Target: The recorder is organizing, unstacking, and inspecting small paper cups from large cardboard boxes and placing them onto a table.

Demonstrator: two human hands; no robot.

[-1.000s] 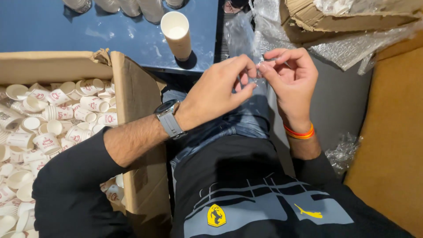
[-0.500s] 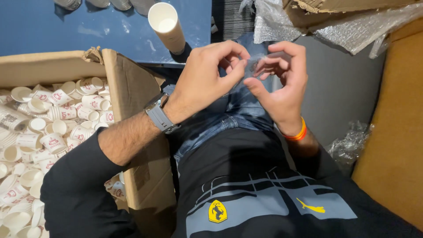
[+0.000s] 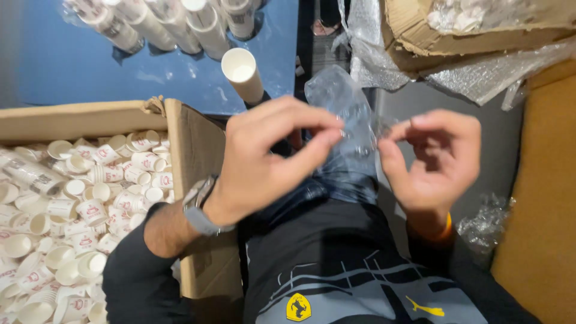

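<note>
Above lap: 2 hands, left (image 3: pixel 264 162) and right (image 3: pixel 435 159), pinching 1 clear plastic bag (image 3: pixel 342 111); 1 cup stack (image 3: pixel 243 75) behind.

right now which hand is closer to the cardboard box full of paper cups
Left. The left hand is right beside the cardboard box, just past its near wall. The right hand is farther off, on the other side of the clear plastic bag.

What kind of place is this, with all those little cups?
Probably a packing or sorting workspace. A cardboard box brims with small paper cups, stacked cups stand on a blue table, and both hands pinch a clear plastic bag.
</note>
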